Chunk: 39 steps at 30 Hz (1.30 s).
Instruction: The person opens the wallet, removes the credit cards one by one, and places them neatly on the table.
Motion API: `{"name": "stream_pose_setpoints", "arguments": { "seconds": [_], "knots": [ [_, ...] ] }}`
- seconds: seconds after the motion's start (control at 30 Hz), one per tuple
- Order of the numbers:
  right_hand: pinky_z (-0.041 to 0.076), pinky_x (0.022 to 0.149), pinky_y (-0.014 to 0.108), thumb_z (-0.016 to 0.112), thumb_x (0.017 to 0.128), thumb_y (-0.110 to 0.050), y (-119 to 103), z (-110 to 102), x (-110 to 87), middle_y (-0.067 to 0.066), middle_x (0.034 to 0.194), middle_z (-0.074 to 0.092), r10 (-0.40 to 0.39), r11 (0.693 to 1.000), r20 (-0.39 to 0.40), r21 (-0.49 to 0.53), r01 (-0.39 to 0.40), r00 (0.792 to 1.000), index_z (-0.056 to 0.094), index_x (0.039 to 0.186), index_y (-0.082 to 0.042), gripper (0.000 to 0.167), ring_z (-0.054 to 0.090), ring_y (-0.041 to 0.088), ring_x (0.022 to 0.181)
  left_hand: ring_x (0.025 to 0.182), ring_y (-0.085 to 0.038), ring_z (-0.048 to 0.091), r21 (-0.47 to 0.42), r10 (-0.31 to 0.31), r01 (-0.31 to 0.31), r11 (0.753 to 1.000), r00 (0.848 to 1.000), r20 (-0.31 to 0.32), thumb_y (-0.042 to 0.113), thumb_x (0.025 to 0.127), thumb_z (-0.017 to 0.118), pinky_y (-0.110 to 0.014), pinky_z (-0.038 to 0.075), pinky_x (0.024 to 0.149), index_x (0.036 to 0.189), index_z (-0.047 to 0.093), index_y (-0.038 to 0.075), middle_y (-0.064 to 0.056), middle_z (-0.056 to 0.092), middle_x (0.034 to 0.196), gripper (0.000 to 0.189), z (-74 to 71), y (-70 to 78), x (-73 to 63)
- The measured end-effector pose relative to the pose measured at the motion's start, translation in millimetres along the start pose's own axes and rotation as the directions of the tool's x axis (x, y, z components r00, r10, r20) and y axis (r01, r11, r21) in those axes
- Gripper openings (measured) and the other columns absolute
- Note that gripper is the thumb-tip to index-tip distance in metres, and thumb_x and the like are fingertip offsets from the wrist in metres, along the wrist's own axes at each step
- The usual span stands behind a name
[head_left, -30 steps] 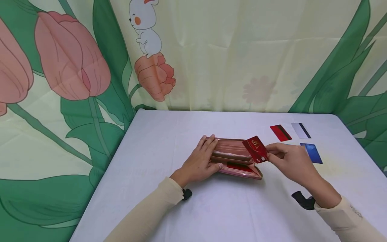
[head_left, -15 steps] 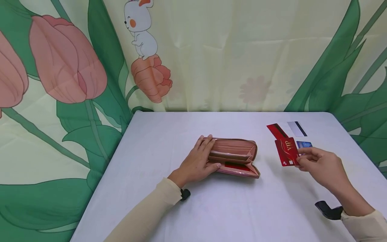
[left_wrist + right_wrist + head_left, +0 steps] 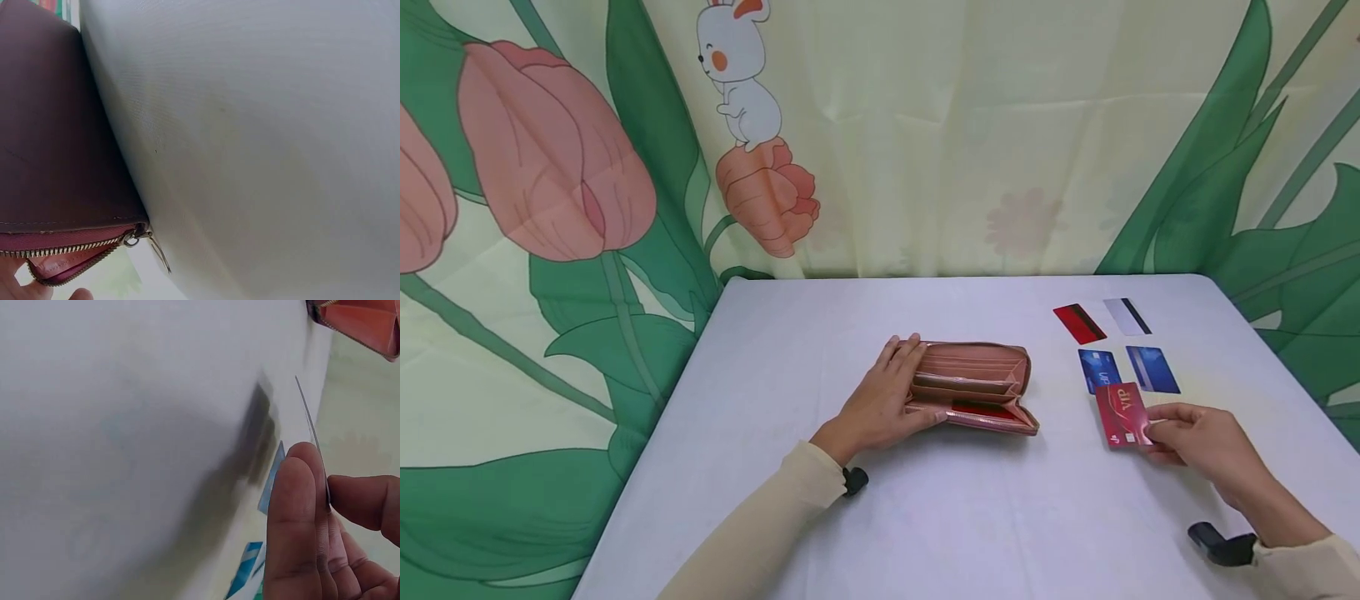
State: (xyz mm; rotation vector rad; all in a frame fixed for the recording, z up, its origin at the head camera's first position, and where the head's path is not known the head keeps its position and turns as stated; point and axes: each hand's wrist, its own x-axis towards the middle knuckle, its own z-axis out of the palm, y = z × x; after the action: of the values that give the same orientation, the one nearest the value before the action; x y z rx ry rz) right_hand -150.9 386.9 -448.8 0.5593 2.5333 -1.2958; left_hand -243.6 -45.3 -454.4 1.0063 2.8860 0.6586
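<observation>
A pink zip-around wallet (image 3: 973, 375) lies unzipped and spread on the table, its card slots and a red card (image 3: 981, 410) inside showing. Over its left end rests my left hand (image 3: 883, 400), fingers extended across the far side and thumb along the near edge. In the left wrist view the wallet's dark outer side (image 3: 56, 125) and zipper (image 3: 69, 249) show, with fingertips at the mouth. To the right, my right hand (image 3: 1206, 442) pinches a red VIP card (image 3: 1122, 412) between thumb and fingers. Edge-on, the card (image 3: 306, 419) stands above the cloth in the right wrist view.
Behind the held card lie two blue cards, one partly overlapped (image 3: 1095, 367) and one beside it (image 3: 1153, 369). Farther back are a red striped card (image 3: 1079, 322) and a white striped card (image 3: 1127, 317). A printed curtain (image 3: 925, 167) hangs behind the white-covered table (image 3: 790, 333).
My right hand has carried the VIP card from beside the wallet rightward and then nearer, to the front of the blue cards. My left hand stays on the wallet; the view shifts slightly.
</observation>
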Motion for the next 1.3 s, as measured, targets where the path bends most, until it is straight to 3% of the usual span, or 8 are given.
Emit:
{"name": "stream_pose_setpoints", "arguments": {
  "seconds": [0.27, 0.43, 0.6, 0.8, 1.0, 1.13, 1.3],
  "knots": [
    [0.062, 0.07, 0.028, 0.061, 0.106, -0.018, 7, 8, 3.6, 0.04, 0.124, 0.059, 0.031, 0.999, 0.056, 0.01, -0.032, 0.998, 0.043, 0.143, 0.019, 0.056, 0.073, 0.017, 0.08, 0.162, -0.031, 0.006, 0.006, -0.016, 0.016, 1.0, 1.0, -0.009, 0.069, 0.095, 0.059, -0.046, 0.019, 0.129, 0.168, 0.016, 0.013, -0.004, 0.013, 0.175, 0.102, -1.9, -0.7, -0.4],
    [0.062, 0.068, 0.027, 0.061, 0.105, -0.017, 6, 12, 6.3, 0.028, 0.107, 0.068, 0.017, 1.0, 0.049, -0.024, -0.016, 0.999, 0.046, 0.139, 0.021, 0.053, 0.073, 0.018, 0.078, 0.161, -0.034, 0.009, 0.011, -0.019, 0.019, 1.0, 1.0, -0.011, 0.066, 0.095, 0.061, -0.045, 0.019, 0.129, 0.167, 0.017, 0.01, -0.005, 0.014, 0.175, 0.102, -2.1, -2.6, -2.1],
    [0.061, 0.064, 0.027, 0.063, 0.102, -0.016, 5, 14, 7.3, 0.014, 0.094, 0.072, -0.015, 0.996, 0.021, -0.086, 0.017, 1.0, 0.051, 0.134, 0.02, 0.049, 0.071, 0.017, 0.073, 0.162, -0.03, 0.006, 0.009, -0.019, 0.019, 1.0, 1.0, -0.012, 0.066, 0.095, 0.061, -0.045, 0.018, 0.129, 0.167, 0.017, 0.01, -0.005, 0.013, 0.175, 0.102, -1.2, -3.8, -3.2],
    [0.059, 0.06, 0.026, 0.066, 0.101, -0.015, 5, 15, 5.2, 0.01, 0.088, 0.072, -0.05, 0.987, -0.021, -0.155, 0.046, 0.999, 0.055, 0.13, 0.019, 0.047, 0.068, 0.015, 0.07, 0.161, -0.032, 0.006, 0.005, -0.004, 0.004, 1.0, 1.0, -0.016, 0.067, 0.095, 0.061, -0.045, 0.017, 0.129, 0.167, 0.016, 0.009, -0.006, 0.013, 0.175, 0.102, -1.2, -3.6, -2.2],
    [0.053, 0.059, 0.029, 0.068, 0.097, -0.016, 3, 13, 0.9, 0.005, 0.079, 0.071, -0.102, 0.954, -0.062, -0.289, 0.08, 0.993, 0.059, 0.125, 0.017, 0.045, 0.062, 0.017, 0.068, 0.161, -0.035, 0.008, 0.027, 0.005, -0.005, 1.0, 1.0, -0.01, 0.067, 0.095, 0.061, -0.044, 0.016, 0.13, 0.167, 0.016, 0.01, -0.007, 0.014, 0.175, 0.102, -0.6, -3.6, 0.5],
    [0.05, 0.059, 0.031, 0.07, 0.095, -0.015, 3, 9, -2.8, 0.008, 0.08, 0.07, -0.137, 0.931, -0.09, -0.353, 0.097, 0.986, 0.059, 0.125, 0.017, 0.045, 0.061, 0.019, 0.068, 0.161, -0.033, 0.007, 0.021, 0.003, -0.003, 1.0, 1.0, -0.004, 0.067, 0.095, 0.061, -0.044, 0.016, 0.13, 0.167, 0.017, 0.01, -0.006, 0.014, 0.175, 0.102, 1.4, -2.7, 0.9],
    [0.049, 0.057, 0.031, 0.074, 0.093, -0.014, 1, 6, -6.8, 0.022, 0.087, 0.07, -0.193, 0.913, -0.133, -0.388, 0.128, 0.972, 0.06, 0.122, 0.016, 0.044, 0.064, 0.025, 0.073, 0.162, -0.029, 0.003, 0.005, 0.006, -0.006, 1.0, 1.0, -0.004, 0.067, 0.095, 0.061, -0.043, 0.015, 0.13, 0.168, 0.016, 0.011, -0.006, 0.013, 0.175, 0.102, 3.6, -1.0, 1.1]
  ]
}}
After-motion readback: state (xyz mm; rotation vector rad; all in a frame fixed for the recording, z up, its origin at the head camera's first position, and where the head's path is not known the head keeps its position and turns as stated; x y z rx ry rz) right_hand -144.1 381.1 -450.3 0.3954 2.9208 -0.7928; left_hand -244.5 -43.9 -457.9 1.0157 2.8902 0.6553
